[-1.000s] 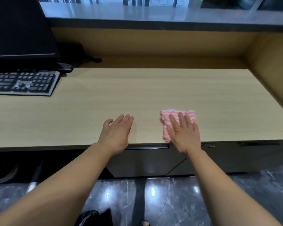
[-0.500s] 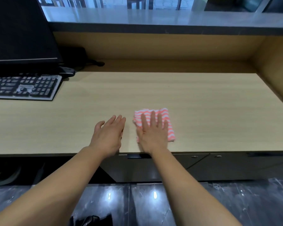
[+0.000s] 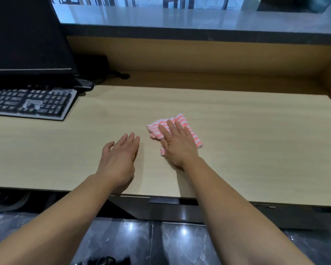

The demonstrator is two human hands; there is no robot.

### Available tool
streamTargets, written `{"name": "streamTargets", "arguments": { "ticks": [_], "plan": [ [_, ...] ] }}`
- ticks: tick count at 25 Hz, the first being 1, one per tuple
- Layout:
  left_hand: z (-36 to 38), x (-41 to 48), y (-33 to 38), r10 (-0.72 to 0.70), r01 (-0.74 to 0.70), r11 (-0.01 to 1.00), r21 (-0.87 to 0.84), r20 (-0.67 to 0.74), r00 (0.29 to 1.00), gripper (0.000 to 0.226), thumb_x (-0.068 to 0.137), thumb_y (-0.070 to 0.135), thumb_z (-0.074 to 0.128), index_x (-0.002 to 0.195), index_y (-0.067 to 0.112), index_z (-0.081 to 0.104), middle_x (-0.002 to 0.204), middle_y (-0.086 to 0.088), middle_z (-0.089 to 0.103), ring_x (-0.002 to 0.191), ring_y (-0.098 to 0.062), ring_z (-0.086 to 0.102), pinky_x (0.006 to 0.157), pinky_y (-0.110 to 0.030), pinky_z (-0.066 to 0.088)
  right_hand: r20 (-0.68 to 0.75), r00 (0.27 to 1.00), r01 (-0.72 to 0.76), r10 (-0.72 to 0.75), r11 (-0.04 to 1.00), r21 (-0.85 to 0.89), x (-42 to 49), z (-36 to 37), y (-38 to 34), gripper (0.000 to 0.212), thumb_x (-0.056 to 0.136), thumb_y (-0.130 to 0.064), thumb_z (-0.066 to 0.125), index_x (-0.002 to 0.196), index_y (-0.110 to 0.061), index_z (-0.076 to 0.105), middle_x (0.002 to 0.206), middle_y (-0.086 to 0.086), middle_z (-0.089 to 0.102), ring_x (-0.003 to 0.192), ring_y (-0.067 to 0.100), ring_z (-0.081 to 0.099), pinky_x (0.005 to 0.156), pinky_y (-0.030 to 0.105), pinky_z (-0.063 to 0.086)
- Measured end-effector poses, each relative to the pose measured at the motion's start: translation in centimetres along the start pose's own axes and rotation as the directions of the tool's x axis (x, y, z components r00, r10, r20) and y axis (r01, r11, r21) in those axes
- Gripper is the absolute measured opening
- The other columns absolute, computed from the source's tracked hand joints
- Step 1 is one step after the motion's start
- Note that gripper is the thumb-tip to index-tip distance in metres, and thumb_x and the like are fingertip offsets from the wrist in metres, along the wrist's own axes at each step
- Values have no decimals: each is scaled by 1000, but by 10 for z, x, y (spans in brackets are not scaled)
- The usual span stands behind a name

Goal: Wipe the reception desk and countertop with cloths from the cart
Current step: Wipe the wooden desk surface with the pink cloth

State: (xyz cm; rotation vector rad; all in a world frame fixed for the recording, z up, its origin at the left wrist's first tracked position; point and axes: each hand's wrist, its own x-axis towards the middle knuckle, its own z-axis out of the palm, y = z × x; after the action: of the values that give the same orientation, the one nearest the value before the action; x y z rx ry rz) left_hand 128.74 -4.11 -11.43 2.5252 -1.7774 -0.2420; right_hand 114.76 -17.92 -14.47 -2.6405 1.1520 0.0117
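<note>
Fingers (image 3: 172,130) of the right hand (image 3: 180,148) are straight and slightly fanned, flat on the cloth (image 3: 182,119), palm down. No pinch and no curl, just pressing.

Cloth is pink-and-white striped, folded, and lies on the wooden desk (image 3: 256,150) a bit right of centre, well back from the front edge. Relative to the fingers:
- far edge sticks out just past the fingertips
- right edge shows beyond the little-finger side
- a crumpled bit shows on the thumb side and below it
- the rest is hidden under the palm

Left hand (image 3: 118,159) sits just beside the right one, with bare wood between them, and is apart from the cloth. Its four fingers are straight and close together, thumb held off to the side, hand tipped a little onto its outer edge (cannot tell whether it touches the desk or hovers). It holds nothing.

Elsewhere:
- keyboard (image 3: 31,104) at far left of the desk, well apart from both hands
- dark monitor (image 3: 27,35) behind it
- raised grey countertop (image 3: 199,18) runs along the back, above the wooden back panel
- glossy dark floor (image 3: 122,240) below the desk front
</note>
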Motion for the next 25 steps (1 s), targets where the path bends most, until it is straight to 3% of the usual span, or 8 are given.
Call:
{"name": "streamTargets", "arguments": {
  "ticks": [6, 10, 12, 19, 22, 25],
  "plan": [
    [-1, 17, 27, 45, -44, 998, -44, 15, 999, 70, 93, 3, 36, 154, 23, 6, 162, 5, 0, 148, -10, -2, 117, -36, 5, -117, 962, -254, 247, 966, -48, -20, -29, 116, 54, 103, -33, 24, 154, -17, 19, 162, 9, 13, 150, 25, 7, 118, 34, 6],
    [2, 16, 24, 43, -42, 998, -53, 21, 999, 70, 93, 3, 35, 154, 24, 7, 162, 4, 1, 148, -11, -2, 117, -36, 6, -121, 916, -389, 383, 921, -25, -18, -25, 105, 57, 102, -31, 32, 154, -15, 17, 162, 10, 13, 149, 29, 9, 119, 41, 13],
    [3, 14, 19, 24, -22, 998, -58, 30, 999, 68, 94, 4, 35, 154, 24, 9, 162, 5, 2, 148, -11, -1, 117, -36, 7, -118, 927, -361, 355, 932, -28, -15, -14, 71, 60, 101, -31, 33, 155, -15, 12, 163, 10, 8, 149, 29, 4, 120, 41, 9],
    [6, 5, 17, -36, 37, 999, -38, 39, 999, 67, 95, 11, 39, 153, 26, 10, 162, 5, 5, 148, -12, 2, 116, -36, 8, -8, 999, -48, 48, 999, 19, -33, 19, -45, 59, 103, -28, 28, 156, -20, 3, 164, 6, -6, 150, 25, -10, 119, 40, -8],
    [7, 1, 30, -23, 25, 998, -49, 52, 998, 68, 94, 12, 41, 153, 26, 11, 162, 3, 6, 149, -13, 3, 116, -37, 7, -1, 999, 54, -54, 998, 24, -55, 21, -38, 56, 104, -33, 24, 156, -21, 7, 164, 4, -2, 150, 23, -7, 119, 39, -6],
    [5, 1, 53, 22, -20, 998, -54, 41, 999, 62, 97, 13, 38, 152, 24, 12, 162, 3, 7, 149, -13, 3, 116, -38, 8, -41, 999, 5, -3, 999, 33, -77, 13, -1, 67, 93, -43, 4, 155, -22, 13, 164, 4, 6, 151, 23, 0, 120, 38, 1]
  ]
}}
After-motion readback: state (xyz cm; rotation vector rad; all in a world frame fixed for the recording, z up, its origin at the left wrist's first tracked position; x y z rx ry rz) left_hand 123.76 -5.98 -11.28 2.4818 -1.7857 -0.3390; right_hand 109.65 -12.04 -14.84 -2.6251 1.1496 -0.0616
